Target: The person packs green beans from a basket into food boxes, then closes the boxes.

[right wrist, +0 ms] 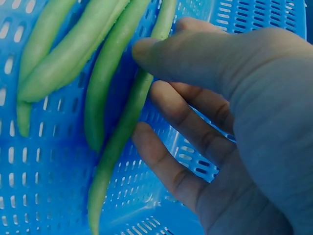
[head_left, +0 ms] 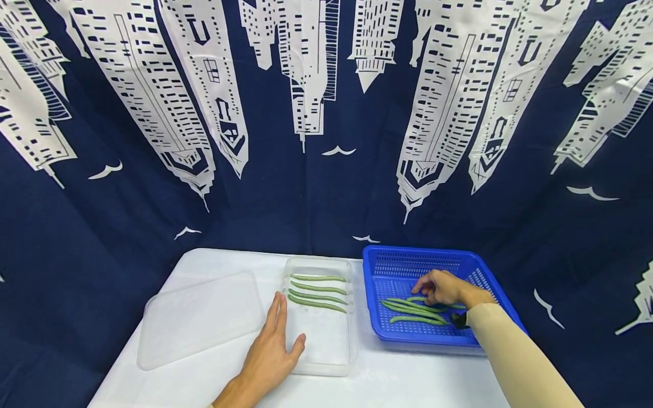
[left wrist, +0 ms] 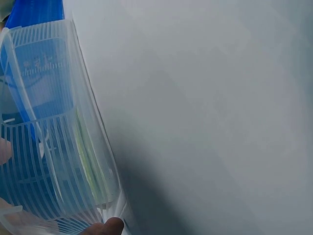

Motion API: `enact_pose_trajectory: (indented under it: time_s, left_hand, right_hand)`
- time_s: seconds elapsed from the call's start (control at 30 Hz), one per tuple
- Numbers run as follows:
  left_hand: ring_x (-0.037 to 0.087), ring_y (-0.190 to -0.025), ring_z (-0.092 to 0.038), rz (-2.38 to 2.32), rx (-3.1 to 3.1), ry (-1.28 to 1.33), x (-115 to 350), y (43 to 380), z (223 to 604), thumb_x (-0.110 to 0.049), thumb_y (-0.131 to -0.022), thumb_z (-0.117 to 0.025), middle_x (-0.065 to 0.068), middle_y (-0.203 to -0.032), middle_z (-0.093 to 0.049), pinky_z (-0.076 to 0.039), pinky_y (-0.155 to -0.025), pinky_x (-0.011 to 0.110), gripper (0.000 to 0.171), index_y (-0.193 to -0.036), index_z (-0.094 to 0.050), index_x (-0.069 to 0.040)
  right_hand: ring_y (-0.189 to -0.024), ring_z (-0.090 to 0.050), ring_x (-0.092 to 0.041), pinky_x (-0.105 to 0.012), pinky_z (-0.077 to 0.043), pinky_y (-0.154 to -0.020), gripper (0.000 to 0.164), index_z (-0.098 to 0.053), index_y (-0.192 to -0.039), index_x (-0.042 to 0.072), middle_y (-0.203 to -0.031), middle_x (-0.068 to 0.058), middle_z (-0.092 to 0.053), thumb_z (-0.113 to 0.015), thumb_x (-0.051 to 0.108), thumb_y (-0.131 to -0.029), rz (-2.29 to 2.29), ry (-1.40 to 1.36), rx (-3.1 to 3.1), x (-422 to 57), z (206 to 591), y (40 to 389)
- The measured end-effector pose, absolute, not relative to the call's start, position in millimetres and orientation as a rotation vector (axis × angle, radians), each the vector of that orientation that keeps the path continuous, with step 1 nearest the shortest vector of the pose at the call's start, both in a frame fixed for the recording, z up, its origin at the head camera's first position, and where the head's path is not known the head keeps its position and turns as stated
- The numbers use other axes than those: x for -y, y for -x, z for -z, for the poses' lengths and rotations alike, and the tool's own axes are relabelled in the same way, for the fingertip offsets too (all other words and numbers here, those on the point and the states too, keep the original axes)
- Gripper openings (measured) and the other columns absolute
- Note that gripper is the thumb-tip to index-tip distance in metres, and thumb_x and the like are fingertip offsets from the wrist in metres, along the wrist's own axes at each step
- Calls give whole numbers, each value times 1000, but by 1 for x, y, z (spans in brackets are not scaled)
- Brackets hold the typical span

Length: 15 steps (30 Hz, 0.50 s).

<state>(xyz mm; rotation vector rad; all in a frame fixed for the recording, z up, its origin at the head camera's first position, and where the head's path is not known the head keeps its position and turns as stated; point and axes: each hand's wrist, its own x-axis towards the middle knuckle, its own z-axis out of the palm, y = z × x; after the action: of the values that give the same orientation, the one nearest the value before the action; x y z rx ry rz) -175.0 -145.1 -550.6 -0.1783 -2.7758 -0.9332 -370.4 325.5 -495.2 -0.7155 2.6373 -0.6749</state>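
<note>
The blue perforated rectangular plastic basket (head_left: 428, 341) admits entry from above; its walls block level approach, and the right hand (head_left: 442, 288) occupies its middle. The clear rectangular plastic container (head_left: 326, 345) is free in its near half; four slender green beans (head_left: 318, 288) occupy the far half. The left hand (head_left: 270, 345) obstructs its left side.

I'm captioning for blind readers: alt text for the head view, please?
A right hand reaches among green beans in a blue basket; the left hand is at the edge of a clear tray holding four beans. A clear lid lies further left.
</note>
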Motion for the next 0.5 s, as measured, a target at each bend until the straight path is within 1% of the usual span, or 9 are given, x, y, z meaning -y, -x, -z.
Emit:
enact_pose_trajectory:
  time_s: [0.07,0.13,0.23,0.33,0.4,0.5]
  left_hand:
    - [49,-160,-59,927,2773,182,145,175,551,-37,-111,-76,20,-196,-21,-61,-118,62,98,-184,-23,2]
    - [49,-159,-60,923,2768,186,145,175,551,-37,-111,-76,19,-195,-21,-61,-118,62,98,-184,-24,2]
    - [48,-159,-60,923,2768,187,145,176,550,-37,-111,-75,20,-195,-22,-61,-118,61,98,-184,-23,2]
    - [48,-160,-59,930,2774,184,145,176,550,-38,-110,-75,21,-195,-22,-61,-118,61,99,-184,-23,2]
    - [48,-161,-59,938,2777,183,145,175,550,-37,-110,-75,21,-195,-22,-61,-119,62,98,-184,-23,3]
    - [49,-161,-58,943,2780,183,145,175,550,-37,-111,-75,22,-195,-22,-60,-120,63,98,-184,-23,3]
  right_hand:
    - [-75,-53,-3,-20,-47,-70,37,-89,-113,7,-86,0,-67,-83,-14,-83,707,719,-2623,-327,498,372]
    - [-74,-54,-3,-20,-47,-69,39,-89,-109,9,-84,2,-66,-79,-15,-80,731,775,-2623,-332,505,377]
    - [-73,-56,-4,-21,-47,-67,42,-89,-105,14,-80,7,-67,-76,-13,-77,744,946,-2645,-343,522,389]
    - [-73,-57,-3,-21,-46,-64,42,-88,-104,19,-79,12,-69,-77,-10,-76,746,1111,-2661,-352,538,400]
    - [-73,-58,-3,-22,-47,-64,42,-88,-103,20,-79,11,-70,-76,-10,-76,744,1148,-2660,-354,541,402]
    - [-75,-59,-3,-23,-48,-66,39,-88,-102,18,-79,9,-71,-75,-9,-77,761,1106,-2658,-349,532,394]
